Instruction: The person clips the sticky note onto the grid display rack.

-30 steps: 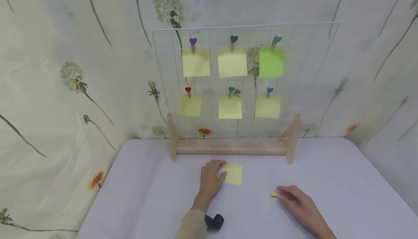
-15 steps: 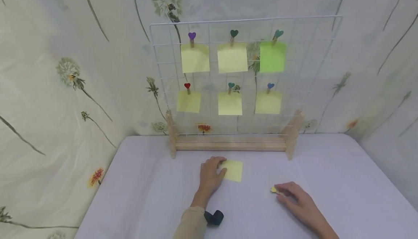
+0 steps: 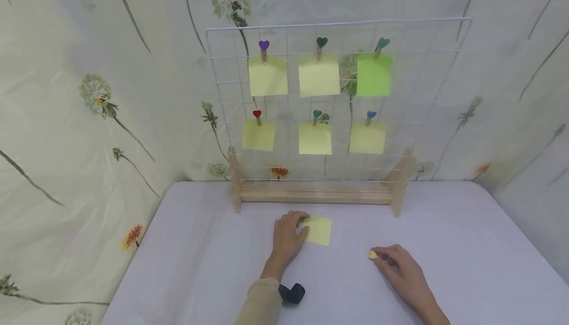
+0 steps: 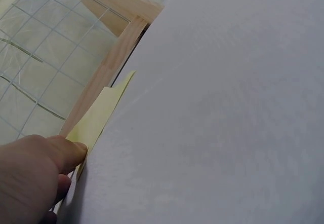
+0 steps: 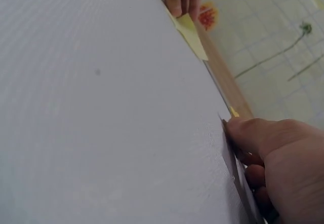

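Note:
My left hand (image 3: 286, 238) pinches the left edge of a pale yellow sticky note (image 3: 321, 231) low over the table. In the left wrist view, the thumb (image 4: 73, 153) lies on the note (image 4: 98, 112), whose far corner curls up. To the right, my right hand (image 3: 400, 270) pinches a small clothespin topped with a yellow heart (image 3: 373, 255) between thumb and fingertips. Most of that clothespin is hidden by the fingers; only a bit of yellow heart (image 5: 234, 112) shows in the right wrist view.
A white wire grid rack (image 3: 346, 22) on a wooden base (image 3: 315, 196) stands at the back. Two rows of sticky notes hang from it on heart clothespins, one note bright green (image 3: 374, 75). A black device (image 3: 292, 293) is by the left wrist. Floral fabric (image 3: 146, 78) hangs behind.
The right hand has moved slightly up the table, and the clothespin has turned in its fingertips, so less of it shows. The left hand stays at the note. The head view has shifted slightly.

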`<state>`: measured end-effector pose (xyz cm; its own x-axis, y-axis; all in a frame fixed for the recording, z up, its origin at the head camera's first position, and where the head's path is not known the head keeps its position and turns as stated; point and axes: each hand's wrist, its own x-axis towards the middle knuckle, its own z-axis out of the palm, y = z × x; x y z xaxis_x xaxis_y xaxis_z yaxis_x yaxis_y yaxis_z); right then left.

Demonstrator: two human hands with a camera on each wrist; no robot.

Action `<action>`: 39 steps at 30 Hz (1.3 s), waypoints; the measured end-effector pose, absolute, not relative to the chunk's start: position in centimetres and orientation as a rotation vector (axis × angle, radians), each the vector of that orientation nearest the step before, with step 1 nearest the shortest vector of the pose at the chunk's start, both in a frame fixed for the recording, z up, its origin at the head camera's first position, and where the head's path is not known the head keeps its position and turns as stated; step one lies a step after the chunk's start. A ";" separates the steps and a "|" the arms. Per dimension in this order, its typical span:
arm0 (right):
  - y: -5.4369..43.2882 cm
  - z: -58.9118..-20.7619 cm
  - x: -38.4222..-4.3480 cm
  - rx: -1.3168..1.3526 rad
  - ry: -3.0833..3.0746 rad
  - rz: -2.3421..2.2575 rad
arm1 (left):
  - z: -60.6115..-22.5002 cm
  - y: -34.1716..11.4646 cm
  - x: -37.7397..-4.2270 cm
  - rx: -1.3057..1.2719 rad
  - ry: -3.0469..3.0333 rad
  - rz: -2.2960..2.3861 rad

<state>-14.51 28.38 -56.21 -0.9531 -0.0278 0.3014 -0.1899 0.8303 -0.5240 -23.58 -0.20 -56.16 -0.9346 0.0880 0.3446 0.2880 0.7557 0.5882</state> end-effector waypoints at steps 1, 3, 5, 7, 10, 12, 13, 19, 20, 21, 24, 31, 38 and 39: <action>28.3 -56.2 -14.5 0.159 -2.732 0.822 | -56.1 -0.2 -23.6 -0.291 -2.660 -0.958; 28.3 -56.3 -14.5 0.158 -2.728 0.819 | -56.1 -0.2 -23.6 -0.289 -2.663 -0.948; 28.3 -56.3 -14.5 0.175 -2.715 0.823 | -56.0 -0.2 -23.5 -0.284 -2.672 -0.934; 28.3 -56.4 -14.5 0.191 -2.704 0.828 | -55.9 -0.2 -23.4 -0.281 -2.675 -0.928; 28.3 -56.4 -14.5 0.205 -2.687 0.854 | -55.8 -0.3 -23.3 -0.282 -2.662 -0.926; 28.4 -56.4 -14.5 0.204 -2.683 0.880 | -55.7 -0.3 -23.2 -0.284 -2.651 -0.938; 28.4 -56.4 -14.4 0.194 -2.686 0.888 | -55.7 -0.3 -23.2 -0.283 -2.645 -0.946; 28.5 -56.4 -14.2 0.205 -2.661 0.972 | -55.9 -0.3 -23.2 -0.273 -2.648 -0.983; 28.6 -56.4 -14.2 0.243 -2.632 0.986 | -56.0 -0.3 -23.2 -0.273 -2.649 -0.988; 28.6 -56.5 -14.3 0.274 -2.610 0.990 | -56.0 -0.3 -23.2 -0.273 -2.647 -0.991; 28.8 -56.6 -14.4 0.352 -2.534 0.978 | -56.2 -0.3 -23.2 -0.268 -2.649 -1.007; 29.1 -56.8 -14.3 0.204 -2.607 0.980 | -56.1 -0.2 -23.2 -0.267 -2.644 -1.037; 29.3 -56.6 -14.3 0.162 -2.600 1.014 | -55.7 0.0 -23.3 -0.245 -2.638 -1.125; 29.3 -56.6 -14.4 0.153 -2.597 1.005 | -55.6 0.0 -23.3 -0.234 -2.635 -1.152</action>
